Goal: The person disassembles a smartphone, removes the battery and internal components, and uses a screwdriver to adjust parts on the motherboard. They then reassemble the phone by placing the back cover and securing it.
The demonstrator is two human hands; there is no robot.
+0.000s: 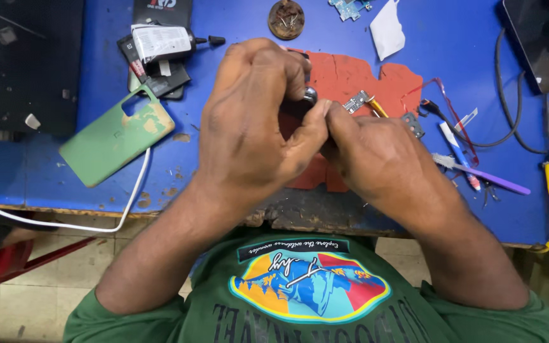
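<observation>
Both hands meet over the red mat (351, 76) near the middle of the blue table (236, 25). The left hand (249, 127) is curled tight, its fingertips pinched on a small dark metal part (311, 95); the right hand (376, 159) closes against it from the right, thumb touching the same part. To the far left lies a dark flat package with a white rectangular label (160, 41), and nearer, a green phone back cover (115, 136).

Left hand (249, 121), right hand (376, 152) curled, thumbs touching.
</observation>
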